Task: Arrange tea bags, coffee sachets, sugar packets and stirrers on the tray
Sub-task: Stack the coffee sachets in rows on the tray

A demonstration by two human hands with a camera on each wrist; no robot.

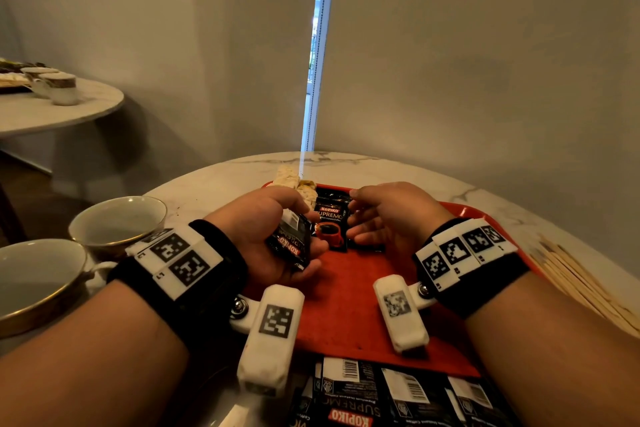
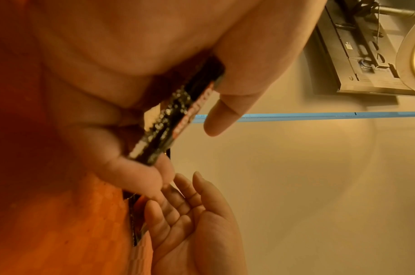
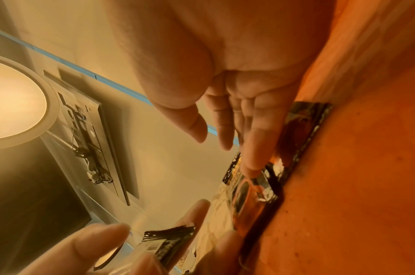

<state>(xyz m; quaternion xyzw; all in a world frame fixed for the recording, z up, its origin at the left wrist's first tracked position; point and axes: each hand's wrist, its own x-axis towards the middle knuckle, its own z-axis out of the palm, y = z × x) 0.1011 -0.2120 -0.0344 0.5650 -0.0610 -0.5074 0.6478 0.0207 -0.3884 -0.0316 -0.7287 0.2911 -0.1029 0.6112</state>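
A red tray (image 1: pixel 349 288) lies on the marble table. My left hand (image 1: pixel 277 236) hovers over its left part and grips a small stack of black coffee sachets (image 1: pixel 291 244), seen edge-on in the left wrist view as the held sachets (image 2: pixel 176 121). My right hand (image 1: pixel 377 218) is open, its fingers straight, with fingertips (image 3: pixel 251 163) touching black coffee sachets (image 1: pixel 331 225) that lie flat on the tray (image 3: pixel 354 186). Pale tea bags (image 1: pixel 294 182) sit at the tray's far edge. Wooden stirrers (image 1: pixel 581 284) lie on the table right of the tray.
More black coffee sachets (image 1: pixel 398 395) lie on the table at the near edge. Two white cups (image 1: pixel 117 222) with gold rims stand at the left. A second round table (image 1: pixel 52 107) with cups stands further off on the left. Walls close in behind.
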